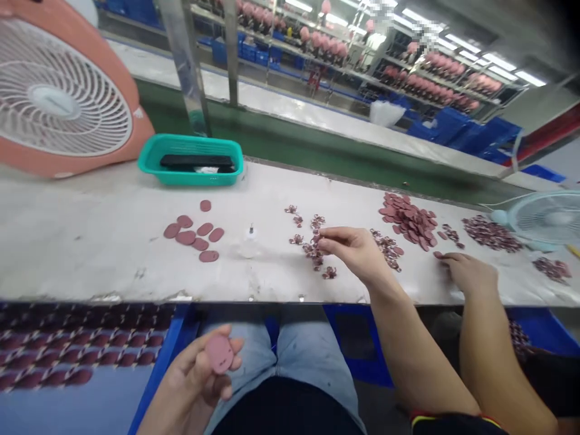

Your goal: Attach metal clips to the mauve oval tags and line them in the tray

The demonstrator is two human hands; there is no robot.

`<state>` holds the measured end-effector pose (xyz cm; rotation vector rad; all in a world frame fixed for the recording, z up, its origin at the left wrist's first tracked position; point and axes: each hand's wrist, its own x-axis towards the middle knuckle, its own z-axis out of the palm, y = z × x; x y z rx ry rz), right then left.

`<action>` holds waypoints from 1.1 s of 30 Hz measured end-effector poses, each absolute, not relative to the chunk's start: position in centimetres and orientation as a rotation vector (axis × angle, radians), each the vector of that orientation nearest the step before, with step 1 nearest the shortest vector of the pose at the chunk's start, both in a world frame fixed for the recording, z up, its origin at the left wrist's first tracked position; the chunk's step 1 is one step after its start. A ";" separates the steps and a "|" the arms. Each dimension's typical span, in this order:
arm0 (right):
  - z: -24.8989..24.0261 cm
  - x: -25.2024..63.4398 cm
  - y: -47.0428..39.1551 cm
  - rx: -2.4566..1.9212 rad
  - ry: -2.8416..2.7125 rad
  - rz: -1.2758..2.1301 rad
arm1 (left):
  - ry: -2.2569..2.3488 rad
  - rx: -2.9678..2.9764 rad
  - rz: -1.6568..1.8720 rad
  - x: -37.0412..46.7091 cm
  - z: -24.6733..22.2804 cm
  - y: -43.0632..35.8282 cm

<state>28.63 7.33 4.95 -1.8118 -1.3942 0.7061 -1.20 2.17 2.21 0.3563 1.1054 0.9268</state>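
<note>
At the lower left, over my lap, my left hand [194, 374] grips a dusty-pink oval disc [220, 354] with small slits in it. My right hand [357, 251] reaches over the white table, thumb and index finger around a small brown curly piece [316, 239] at the edge of a little cluster. More such curly pieces [330, 273] lie beside these fingers. Several pink oval discs [185, 237] are spread on the table to the left. Between them and the cluster, a small pin on a clear round base [251, 234] stands on the tabletop.
A co-worker's hand [471, 272] touches the table at right, near a heap of pink discs [408, 217] and brown pieces [492, 232]. At the back left stand a green basket [158, 175] and a pink fan [140, 130]. A pale blue fan [544, 217] stands far right.
</note>
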 end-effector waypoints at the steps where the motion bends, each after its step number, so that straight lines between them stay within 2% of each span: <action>1: 5.2 27.0 6.5 -1.720 -1.412 0.806 | 1.103 0.338 0.910 -1.0 2.6 2.1; 4: 5.9 22.1 4.3 -1.353 -1.405 1.146 | 1.100 0.310 0.847 -0.9 3.3 1.9; 6: 6.2 19.5 3.2 -1.167 -1.422 1.251 | 1.042 0.347 0.809 -1.3 3.3 1.9; 12: 6.3 16.8 2.2 -1.099 -1.629 1.145 | 0.810 0.487 0.766 -2.7 2.5 1.7; 33: 6.5 16.1 2.3 -1.039 -1.885 1.056 | 0.842 0.428 0.737 -3.4 1.8 1.3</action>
